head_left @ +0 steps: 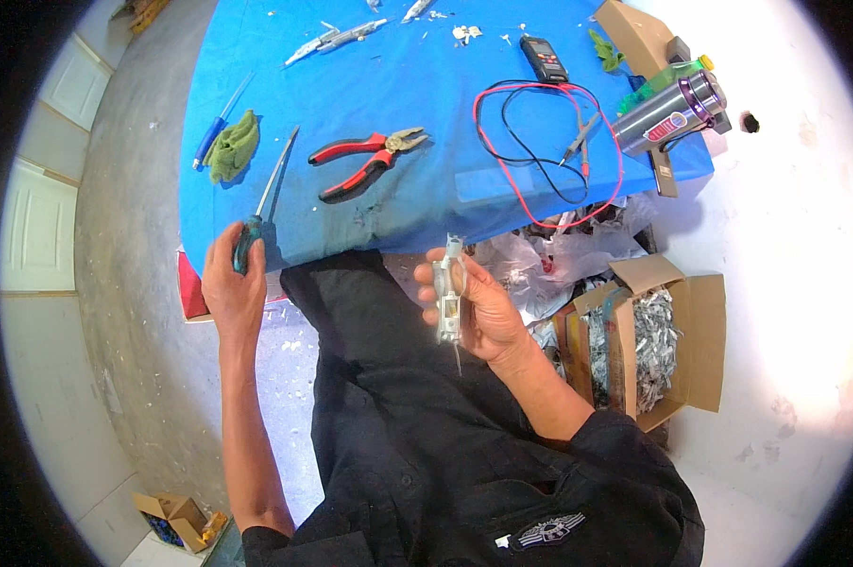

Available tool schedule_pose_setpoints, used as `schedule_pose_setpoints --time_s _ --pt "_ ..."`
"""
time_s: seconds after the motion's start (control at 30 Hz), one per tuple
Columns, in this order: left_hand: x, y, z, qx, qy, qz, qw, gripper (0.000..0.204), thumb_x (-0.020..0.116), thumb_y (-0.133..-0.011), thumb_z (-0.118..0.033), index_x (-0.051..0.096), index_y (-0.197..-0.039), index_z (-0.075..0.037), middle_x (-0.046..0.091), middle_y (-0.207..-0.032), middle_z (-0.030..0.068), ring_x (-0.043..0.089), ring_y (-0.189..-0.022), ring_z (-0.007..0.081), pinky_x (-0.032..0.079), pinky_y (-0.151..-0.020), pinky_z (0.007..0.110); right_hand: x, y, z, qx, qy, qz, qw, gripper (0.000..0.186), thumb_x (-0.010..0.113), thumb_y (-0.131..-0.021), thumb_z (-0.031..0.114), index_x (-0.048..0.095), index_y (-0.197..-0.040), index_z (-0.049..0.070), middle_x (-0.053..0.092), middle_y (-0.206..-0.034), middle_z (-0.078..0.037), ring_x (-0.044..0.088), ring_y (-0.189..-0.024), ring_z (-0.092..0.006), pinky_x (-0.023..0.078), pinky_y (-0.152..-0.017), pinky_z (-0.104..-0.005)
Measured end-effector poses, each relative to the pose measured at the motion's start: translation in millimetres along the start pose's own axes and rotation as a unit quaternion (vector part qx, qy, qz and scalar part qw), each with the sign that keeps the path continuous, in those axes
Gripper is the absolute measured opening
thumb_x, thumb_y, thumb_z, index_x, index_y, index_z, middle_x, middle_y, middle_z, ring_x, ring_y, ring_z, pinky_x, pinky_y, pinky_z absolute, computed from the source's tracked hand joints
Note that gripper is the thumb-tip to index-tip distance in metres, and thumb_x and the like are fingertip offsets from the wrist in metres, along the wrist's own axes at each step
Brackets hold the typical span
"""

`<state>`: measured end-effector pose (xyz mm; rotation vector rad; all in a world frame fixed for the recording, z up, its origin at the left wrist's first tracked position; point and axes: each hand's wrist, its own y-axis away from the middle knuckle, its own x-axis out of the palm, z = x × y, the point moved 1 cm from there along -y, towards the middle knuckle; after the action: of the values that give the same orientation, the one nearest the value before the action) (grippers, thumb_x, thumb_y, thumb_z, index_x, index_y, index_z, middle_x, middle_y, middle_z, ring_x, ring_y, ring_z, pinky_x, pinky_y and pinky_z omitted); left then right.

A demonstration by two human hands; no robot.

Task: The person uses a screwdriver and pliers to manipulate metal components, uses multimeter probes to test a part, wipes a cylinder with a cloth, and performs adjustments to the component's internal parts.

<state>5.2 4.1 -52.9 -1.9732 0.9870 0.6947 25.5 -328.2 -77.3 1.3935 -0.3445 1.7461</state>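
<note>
Left hand (233,288), left of centre in the frame, has its fingers closed round the teal handle of a screwdriver (249,240), right at the near edge of the blue tablecloth (304,94). The shaft points up and a bit right, with a strip of cloth between it and the red-handled pliers (375,165).

Right hand (488,307) is mid-frame with a narrow grip on a small silvery part (448,302), thumb one side, fingers the other. It's held upright over the black trousers (351,331), its top end near the table edge in this view, a thin bit poking out below.

Left of the shaft there's a green rag (232,148) against a blue-handled tool (209,142), both near the cloth's left edge. Tighter on the right: tester (544,59) with looped leads (479,123), then a metal flask (667,118) near the corner. Cardboard box (705,331) of silvery scraps sits below that.
</note>
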Motion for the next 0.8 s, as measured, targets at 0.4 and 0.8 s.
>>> schedule_pose_setpoints --time_s 0.4,0.8 --pt "-5.4 -14.1 -68.3 0.035 0.056 0.060 0.996 0.039 0.082 -0.088 -0.016 0.069 -0.122 -0.002 0.072 -0.109 0.0148 0.069 -0.093 0.0300 0.056 -0.082 0.040 22.4 -16.1 -3.9 -0.066 0.280 -0.096 0.953 0.032 0.063 -0.106 0.013 0.061 -0.136 -0.001 0.069 -0.118 -0.009 0.072 -0.096 -0.0166 0.061 -0.082 -0.0312" --pt "12.3 51.6 -132.7 -0.177 0.393 0.209 0.878 0.025 0.073 -0.098 -0.014 0.071 -0.115 0.004 0.074 -0.095 0.0114 0.071 -0.083 0.0142 0.055 -0.075 0.030 66.9 -15.2 -11.9 -0.282 0.589 -0.069 0.754 0.037 0.076 -0.090 0.001 0.067 -0.126 0.000 0.068 -0.119 -0.017 0.071 -0.103 -0.0289 0.058 -0.087 -0.0398"
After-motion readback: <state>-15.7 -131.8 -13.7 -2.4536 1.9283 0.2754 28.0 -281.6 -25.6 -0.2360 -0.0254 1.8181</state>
